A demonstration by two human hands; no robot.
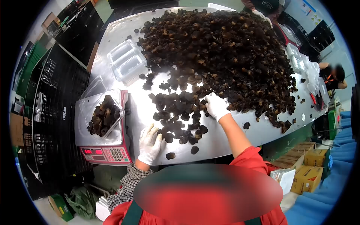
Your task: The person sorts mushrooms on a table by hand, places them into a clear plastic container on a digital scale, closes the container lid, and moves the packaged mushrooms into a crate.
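Observation:
My left hand [150, 145], in a white glove, is over the table's near edge with its fingers apart and nothing in them, just left of loose dark pieces [180, 129] that look like dried fungus. My right hand [216, 106], also gloved, touches the near edge of the large dark heap [225, 48]; its fingertips are partly hidden among the pieces. On the left, a red scale [107, 154] bears an open clear plastic box holding dark pieces [104, 117].
Stacked clear trays [126, 62] lie behind the scale on the metal table [140, 107]. Black crates [56, 116] stand at the left. Another person's gloved hands [262, 15] are beyond the heap; a further person [333, 77] is at the right. Cardboard boxes [307, 179] are on the floor.

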